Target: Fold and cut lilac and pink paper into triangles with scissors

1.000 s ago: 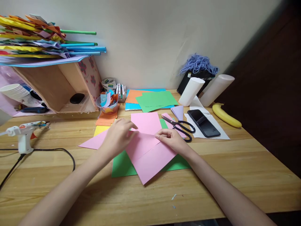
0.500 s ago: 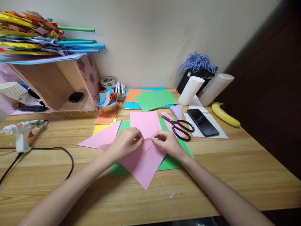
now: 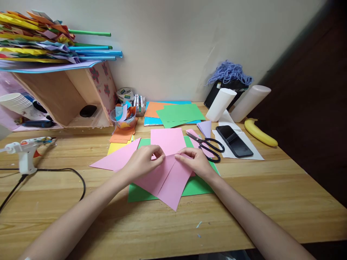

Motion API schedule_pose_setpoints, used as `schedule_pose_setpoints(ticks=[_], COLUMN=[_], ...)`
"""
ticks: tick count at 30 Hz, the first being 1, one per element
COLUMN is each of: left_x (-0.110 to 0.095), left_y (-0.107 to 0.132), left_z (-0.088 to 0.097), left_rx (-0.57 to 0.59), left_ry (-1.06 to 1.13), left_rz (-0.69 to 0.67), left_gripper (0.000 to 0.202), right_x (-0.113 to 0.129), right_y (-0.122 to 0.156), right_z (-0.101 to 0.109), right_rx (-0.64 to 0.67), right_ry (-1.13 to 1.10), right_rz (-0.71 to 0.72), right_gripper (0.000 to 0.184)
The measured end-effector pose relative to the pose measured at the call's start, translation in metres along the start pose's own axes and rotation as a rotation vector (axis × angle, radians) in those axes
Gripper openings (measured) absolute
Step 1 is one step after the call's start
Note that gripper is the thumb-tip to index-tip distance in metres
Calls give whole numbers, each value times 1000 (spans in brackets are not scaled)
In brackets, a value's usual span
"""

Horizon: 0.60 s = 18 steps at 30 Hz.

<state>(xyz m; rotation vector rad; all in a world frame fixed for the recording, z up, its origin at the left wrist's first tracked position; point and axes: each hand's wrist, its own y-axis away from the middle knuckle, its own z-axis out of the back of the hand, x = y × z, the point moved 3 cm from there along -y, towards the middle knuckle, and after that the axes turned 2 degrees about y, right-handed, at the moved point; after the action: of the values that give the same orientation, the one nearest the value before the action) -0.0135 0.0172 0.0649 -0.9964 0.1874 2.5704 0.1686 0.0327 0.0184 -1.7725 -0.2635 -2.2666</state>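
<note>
A folded pink paper sheet (image 3: 169,182) lies on a green sheet (image 3: 199,186) in the middle of the wooden desk (image 3: 271,202). My left hand (image 3: 143,161) pinches the pink sheet's upper edge from the left, fingers closed on it. From the right, my right hand (image 3: 193,162) pinches the same edge, thumb and fingers pressed together. The two hands almost meet at the fold. Another pink sheet (image 3: 168,140) lies just behind them, and a pink triangle (image 3: 116,159) sticks out to the left.
Black scissors (image 3: 208,146), a black phone (image 3: 234,141) on white paper, two white rolls (image 3: 221,104) and a banana (image 3: 260,133) sit to the right. A glue gun (image 3: 24,153) with its cord lies left. Coloured sheets (image 3: 176,113), a scrap bowl (image 3: 123,117) and a box stand behind.
Both hands have drawn together along the pink sheet's top edge. The sheet has folded narrower and its lower point has shifted slightly right.
</note>
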Motion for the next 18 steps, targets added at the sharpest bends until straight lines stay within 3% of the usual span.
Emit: schedule_pose_setpoints(ticks=[7,12,18], left_x=[-8,-5,8], left_y=[1,-1,-6], left_z=[-15,-6,4], left_rx=[-5,1,103], left_ry=[48,55,138], left_rz=[-3,31,70], left_gripper=[20,16,12], right_x=[12,14,10], right_y=[7,6,1], right_z=[-9,1,17], right_rx=[-20,-55,-93], right_ry=[52,77,60], right_rz=[82,70,6], right_gripper=[20,20,23])
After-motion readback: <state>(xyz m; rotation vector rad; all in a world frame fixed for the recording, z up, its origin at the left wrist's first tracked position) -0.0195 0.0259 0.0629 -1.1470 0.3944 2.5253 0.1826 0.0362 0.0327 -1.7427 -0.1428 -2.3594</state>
